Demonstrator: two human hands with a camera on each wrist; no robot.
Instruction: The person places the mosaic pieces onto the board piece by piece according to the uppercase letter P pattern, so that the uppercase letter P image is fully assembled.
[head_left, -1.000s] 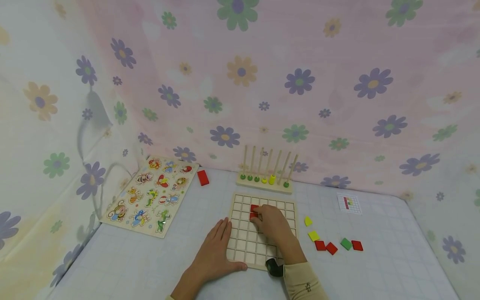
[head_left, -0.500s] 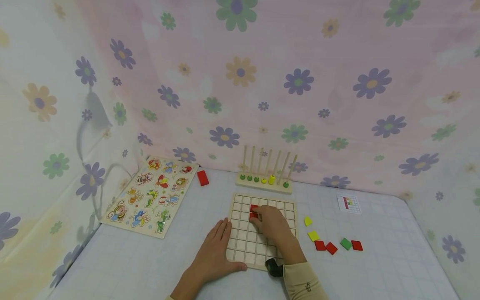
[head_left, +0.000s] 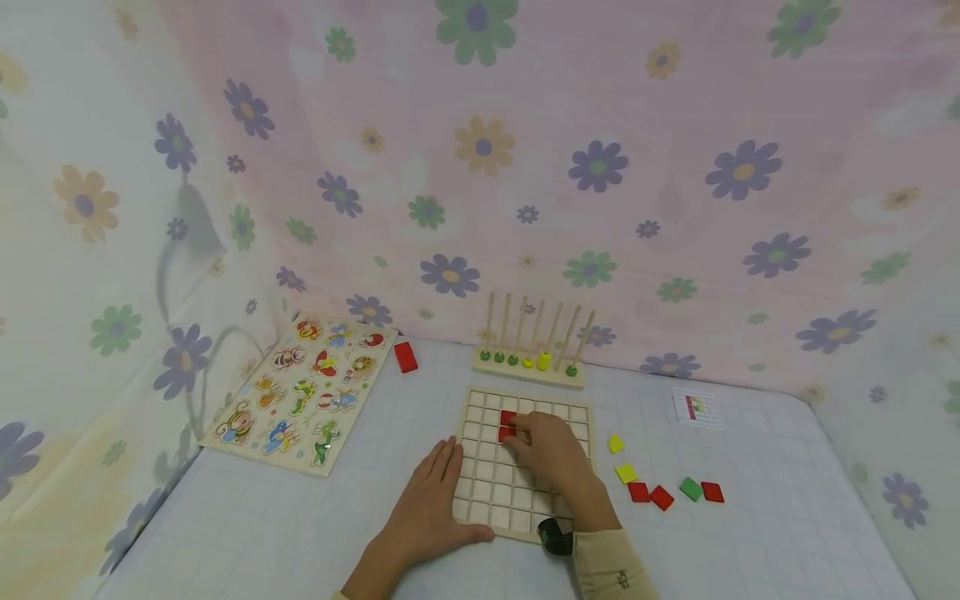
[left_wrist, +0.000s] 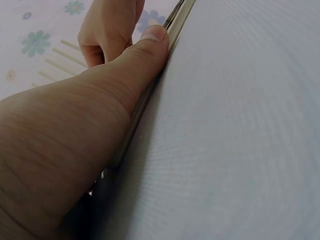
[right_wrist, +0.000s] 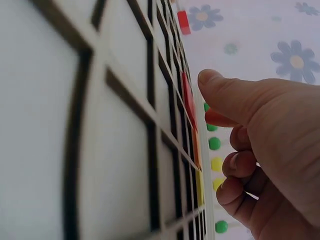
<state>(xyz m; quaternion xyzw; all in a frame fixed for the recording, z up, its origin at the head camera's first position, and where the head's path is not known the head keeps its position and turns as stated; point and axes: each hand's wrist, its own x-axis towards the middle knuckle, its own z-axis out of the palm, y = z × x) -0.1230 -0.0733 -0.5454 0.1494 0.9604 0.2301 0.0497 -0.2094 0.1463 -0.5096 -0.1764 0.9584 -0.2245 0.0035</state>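
Right hand [head_left: 555, 450] and beige sleeve [head_left: 611, 567] have shifted very slightly toward three o'clock since half a second ago, so a little more red shows under the fingers; the left hand [head_left: 427, 508] and the loose tiles lie as they did.

Nearest, at five o'clock from a pale wooden grid board [head_left: 483, 471], a black curved object [head_left: 557, 537] sits beside the right wrist. At eight o'clock the left hand lies along the board, fingers straight and together, thumb spread away across the near edge. The right hand reaches over the board from five o'clock, its fingers bent, with thumb and forefinger at two flat red square tiles [head_left: 507, 416] set in neighbouring cells, just above the board's centre, toward eleven o'clock. Whether the fingertips pinch a tile or only touch it cannot be told.

At three o'clock, on the white cloth [head_left: 780, 517], lie six loose tiles: two yellow, three red and one green [head_left: 691, 489]. Farther off, at half past two, is a white printed card [head_left: 697, 408]. At half past nine lies a wooden insect puzzle [head_left: 303, 429], with a red rectangular block [head_left: 406, 357] near its far corner. Farthest, at twelve, stands a wooden rod rack with green and yellow beads [head_left: 528, 374], before a pink flowered curtain [head_left: 510, 217].
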